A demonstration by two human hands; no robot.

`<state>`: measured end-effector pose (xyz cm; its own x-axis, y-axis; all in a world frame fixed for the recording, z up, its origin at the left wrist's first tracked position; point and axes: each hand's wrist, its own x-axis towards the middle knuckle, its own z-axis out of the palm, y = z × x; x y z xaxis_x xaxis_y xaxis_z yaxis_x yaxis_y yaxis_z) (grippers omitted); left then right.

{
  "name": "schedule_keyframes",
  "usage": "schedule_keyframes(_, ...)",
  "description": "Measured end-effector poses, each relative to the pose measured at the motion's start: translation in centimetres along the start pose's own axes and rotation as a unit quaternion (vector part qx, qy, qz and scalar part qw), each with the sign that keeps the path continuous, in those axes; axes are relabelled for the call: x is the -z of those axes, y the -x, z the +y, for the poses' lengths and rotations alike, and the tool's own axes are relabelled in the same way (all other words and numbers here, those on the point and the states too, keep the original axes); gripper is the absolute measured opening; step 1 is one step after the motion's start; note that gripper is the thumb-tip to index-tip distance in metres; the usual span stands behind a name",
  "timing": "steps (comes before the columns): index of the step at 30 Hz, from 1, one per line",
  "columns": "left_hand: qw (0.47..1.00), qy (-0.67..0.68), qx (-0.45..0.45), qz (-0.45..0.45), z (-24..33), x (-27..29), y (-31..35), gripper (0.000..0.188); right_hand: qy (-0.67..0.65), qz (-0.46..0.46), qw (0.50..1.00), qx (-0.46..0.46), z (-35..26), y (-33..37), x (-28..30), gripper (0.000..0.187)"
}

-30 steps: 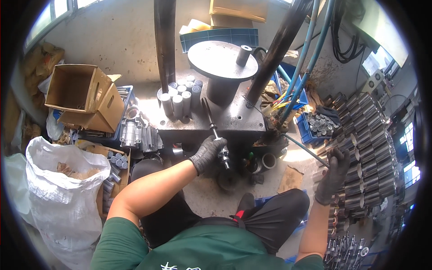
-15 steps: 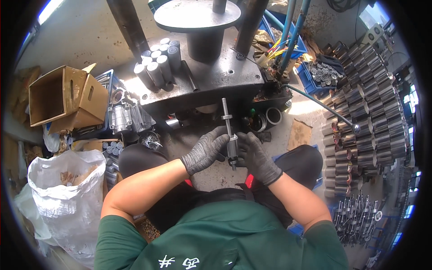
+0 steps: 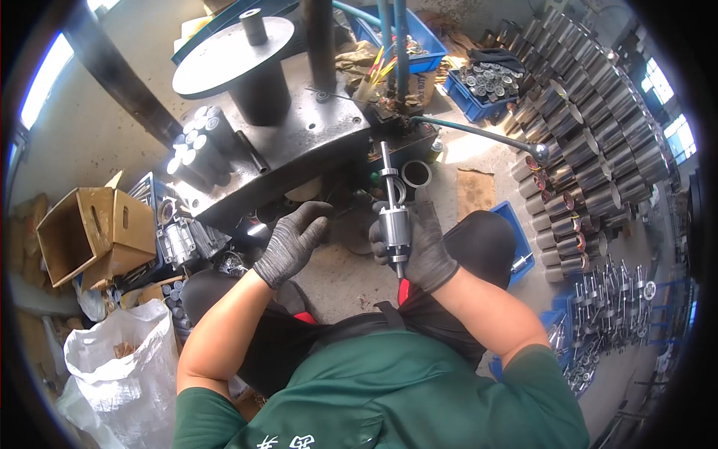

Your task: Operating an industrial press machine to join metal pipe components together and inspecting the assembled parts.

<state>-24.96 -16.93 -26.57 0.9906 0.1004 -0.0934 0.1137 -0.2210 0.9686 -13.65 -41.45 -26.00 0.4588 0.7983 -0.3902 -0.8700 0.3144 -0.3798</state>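
Note:
My right hand, in a dark grey knit glove, is wrapped round a metal motor rotor. Its long thin shaft points away from me, nearly upright in the picture. A ring-shaped bearing sits partway along the shaft, and a second collar shows below the thick rotor body. To the left, clear of the rotor, my left hand wears a matching glove. Its fingers are loosely bent and apart, with nothing visible in them.
A heavy steel press table stands ahead, carrying several grey cylinders and a round plate. Stacked metal tubes and bunched rotors fill the right. A cardboard box and white sack lie left. A ball-ended lever juts rightward.
My left hand has come away from the rotor and now sits apart on the left. The rotor stays in my right hand. The whole view has turned to the right.

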Motion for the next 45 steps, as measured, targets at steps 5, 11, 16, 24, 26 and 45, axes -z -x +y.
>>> schedule_keyframes(5, 0.961, -0.269, -0.048, -0.039, -2.2, -1.3, -1.8, 0.039, 0.077, -0.088, 0.987, 0.109, -2.7, 3.5, -1.1, 0.098)
schedule_keyframes(11, 0.923, -0.366, 0.004, -0.117, -4.4, -2.4, -3.1, 0.042, 0.078, -0.098, 0.963, 0.240, -5.5, 9.0, -0.6, 0.098)
schedule_keyframes(16, 0.891, -0.420, 0.052, -0.163, -6.4, -2.7, -3.5, 0.045, 0.068, -0.017, 0.928, 0.367, -6.0, 16.3, 5.1, 0.067)
schedule_keyframes(24, 0.882, -0.409, 0.069, -0.225, -9.5, -3.3, -3.8, 0.042, -0.157, 0.344, 0.861, 0.342, -2.5, 24.6, 24.0, 0.046)
schedule_keyframes(26, 0.876, -0.417, 0.077, -0.229, -10.0, -3.4, -3.7, 0.042, -0.216, 0.406, 0.809, 0.365, -0.1, 26.4, 29.0, 0.042)
schedule_keyframes(45, 0.855, -0.465, 0.064, -0.222, -10.6, -3.1, -2.9, 0.041, 0.138, 0.876, 0.305, 0.347, 2.6, 55.3, 57.8, 0.026)
